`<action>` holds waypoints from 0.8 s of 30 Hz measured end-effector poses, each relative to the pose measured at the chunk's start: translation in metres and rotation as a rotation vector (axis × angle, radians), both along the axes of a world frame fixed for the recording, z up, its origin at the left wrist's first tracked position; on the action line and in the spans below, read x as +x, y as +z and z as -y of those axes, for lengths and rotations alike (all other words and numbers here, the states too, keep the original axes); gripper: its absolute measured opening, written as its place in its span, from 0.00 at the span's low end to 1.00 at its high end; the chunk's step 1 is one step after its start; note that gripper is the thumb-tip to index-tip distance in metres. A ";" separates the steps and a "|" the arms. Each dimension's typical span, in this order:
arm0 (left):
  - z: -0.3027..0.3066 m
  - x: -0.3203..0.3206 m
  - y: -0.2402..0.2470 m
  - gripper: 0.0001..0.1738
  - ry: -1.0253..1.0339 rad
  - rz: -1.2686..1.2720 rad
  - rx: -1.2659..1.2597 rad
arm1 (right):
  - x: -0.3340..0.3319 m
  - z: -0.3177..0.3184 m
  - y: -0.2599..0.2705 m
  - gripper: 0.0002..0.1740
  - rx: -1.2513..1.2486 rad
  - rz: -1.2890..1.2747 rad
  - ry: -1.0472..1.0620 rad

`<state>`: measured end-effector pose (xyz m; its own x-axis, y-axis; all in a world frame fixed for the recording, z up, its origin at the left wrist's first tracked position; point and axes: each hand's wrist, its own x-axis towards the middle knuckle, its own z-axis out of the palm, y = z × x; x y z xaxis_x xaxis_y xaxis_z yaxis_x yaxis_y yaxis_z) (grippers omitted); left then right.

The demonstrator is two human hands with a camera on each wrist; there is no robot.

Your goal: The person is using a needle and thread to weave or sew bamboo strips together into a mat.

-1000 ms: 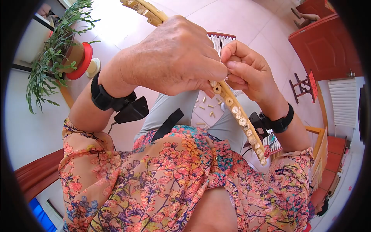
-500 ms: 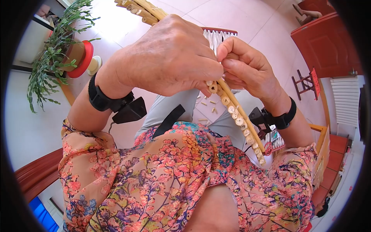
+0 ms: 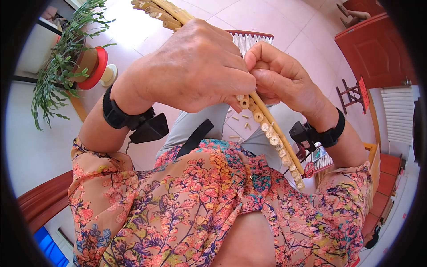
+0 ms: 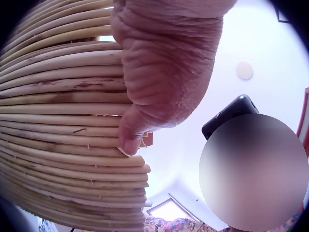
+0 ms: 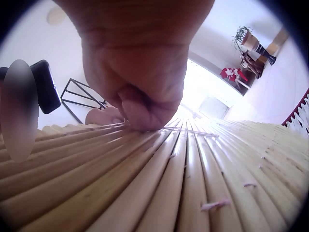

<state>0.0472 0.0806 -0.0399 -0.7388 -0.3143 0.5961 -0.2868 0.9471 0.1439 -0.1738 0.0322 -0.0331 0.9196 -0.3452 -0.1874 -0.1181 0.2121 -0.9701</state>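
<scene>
A mat of pale stalks, laid side by side and bound with string, slants across the head view with its cut ends toward the body. My left hand grips its edge from above, fingers curled round the stalks. In the left wrist view, the thumb bends over the stalk ends. Close beside it, my right hand has thumb and forefinger pinched together. The right wrist view has that hand low over the stalks, a thin thread running across them to its curled fingers. The fingertips' grip on the thread is hidden.
Short cut stalk pieces lie scattered on the floor between the knees. Red scissor handles show by the mat's lower end. A potted plant stands at left, a dark folding stool and a red cabinet at right.
The mat and both hands have shifted slightly left in the head view. More of the mat's far stalks show at the top. The right hand keeps its pinch close beside the left.
</scene>
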 end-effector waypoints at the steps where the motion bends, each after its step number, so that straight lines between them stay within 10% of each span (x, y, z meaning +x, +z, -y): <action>1: 0.000 0.000 0.000 0.16 0.001 0.000 0.001 | 0.001 -0.001 0.000 0.05 0.007 0.004 0.004; 8: -0.002 -0.002 -0.003 0.11 0.001 -0.020 -0.035 | 0.007 -0.012 0.002 0.04 -0.098 -0.023 -0.048; 10: -0.001 -0.002 -0.005 0.11 0.010 -0.023 -0.041 | 0.011 -0.019 0.003 0.04 -0.540 -0.129 -0.181; 19: 0.014 -0.011 0.007 0.14 0.092 -0.135 -0.087 | -0.002 0.006 0.019 0.11 -0.120 -0.146 -0.203; 24: 0.049 -0.014 0.013 0.07 0.173 -0.128 0.008 | -0.062 0.050 0.052 0.20 -0.745 -0.157 -0.796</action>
<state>0.0333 0.0314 -0.0271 -0.5922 -0.4346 0.6785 -0.4238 0.8842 0.1965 -0.2353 -0.0174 0.0186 0.3684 -0.9035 0.2189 -0.3406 -0.3502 -0.8725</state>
